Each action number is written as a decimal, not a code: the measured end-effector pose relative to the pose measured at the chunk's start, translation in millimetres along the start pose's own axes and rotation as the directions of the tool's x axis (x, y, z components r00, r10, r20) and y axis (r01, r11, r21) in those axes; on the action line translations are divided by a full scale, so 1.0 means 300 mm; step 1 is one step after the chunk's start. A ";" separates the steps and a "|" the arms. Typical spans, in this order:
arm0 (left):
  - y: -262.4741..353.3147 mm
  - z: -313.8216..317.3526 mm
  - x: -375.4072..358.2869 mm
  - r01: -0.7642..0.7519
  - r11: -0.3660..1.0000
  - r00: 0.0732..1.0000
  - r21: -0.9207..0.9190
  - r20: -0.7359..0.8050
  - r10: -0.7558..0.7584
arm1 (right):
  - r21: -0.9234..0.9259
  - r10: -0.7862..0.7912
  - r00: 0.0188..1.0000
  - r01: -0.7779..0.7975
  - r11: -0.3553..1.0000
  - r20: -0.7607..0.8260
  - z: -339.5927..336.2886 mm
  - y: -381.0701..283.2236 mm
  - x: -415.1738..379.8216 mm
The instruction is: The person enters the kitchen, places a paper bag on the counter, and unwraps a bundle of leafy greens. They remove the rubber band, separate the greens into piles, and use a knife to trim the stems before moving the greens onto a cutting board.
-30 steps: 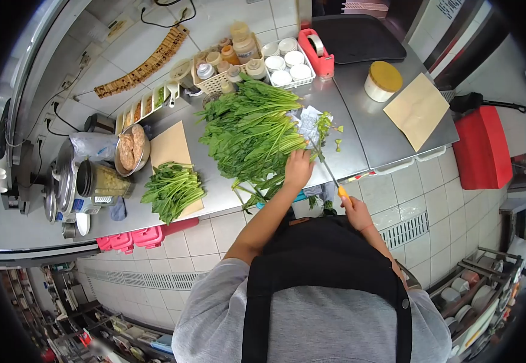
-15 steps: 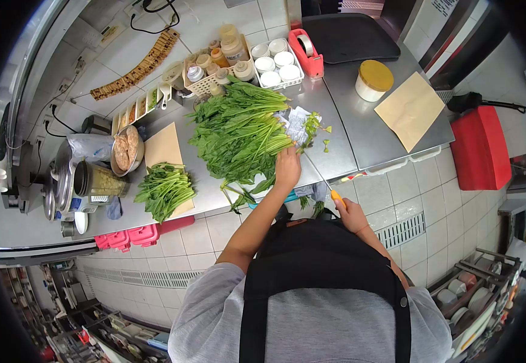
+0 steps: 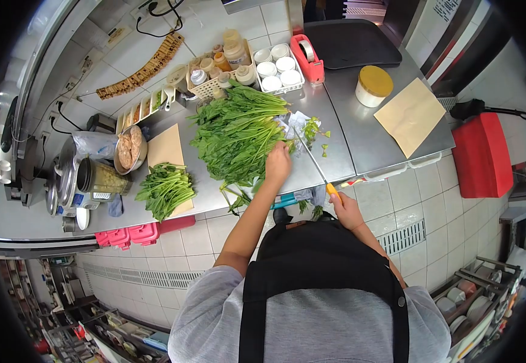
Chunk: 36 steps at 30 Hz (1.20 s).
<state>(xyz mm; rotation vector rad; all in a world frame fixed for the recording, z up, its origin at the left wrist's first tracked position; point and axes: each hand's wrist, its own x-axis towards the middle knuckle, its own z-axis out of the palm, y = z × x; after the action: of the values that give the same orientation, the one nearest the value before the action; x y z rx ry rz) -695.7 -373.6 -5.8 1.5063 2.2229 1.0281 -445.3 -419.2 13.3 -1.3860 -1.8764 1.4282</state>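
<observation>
A large pile of leafy spinach lies on the steel counter, stems pointing right. My left hand is closed on the stems at the pile's lower right edge. In my right hand is a knife, gripped by its yellow handle. Its blade slants up and left beside the stem ends, the tip over a white printed sheet. Cut stem ends are scattered around that sheet. Farther left, a smaller spinach bunch rests partly on brown paper.
Behind the pile stand a basket of bottles, a tray of white-lidded tubs and a red tape dispenser. To the right are a yellow-lidded tub and a brown sheet. A metal bowl sits left.
My left hand has shifted slightly left along the stems. The knife has moved up and left, bringing its blade closer to the stem ends and the printed sheet.
</observation>
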 end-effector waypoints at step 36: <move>-0.377 -1.026 0.155 -0.126 0.943 0.966 0.307 -0.179 0.188 | 0.401 0.290 0.957 -0.261 0.878 -0.013 0.096 0.020 0.412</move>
<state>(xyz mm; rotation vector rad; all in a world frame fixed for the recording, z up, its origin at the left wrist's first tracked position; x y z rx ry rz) -970.7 -480.6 144.5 1.8016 2.5259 0.9705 -517.7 -325.5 -32.6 -1.5107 -1.2811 1.7491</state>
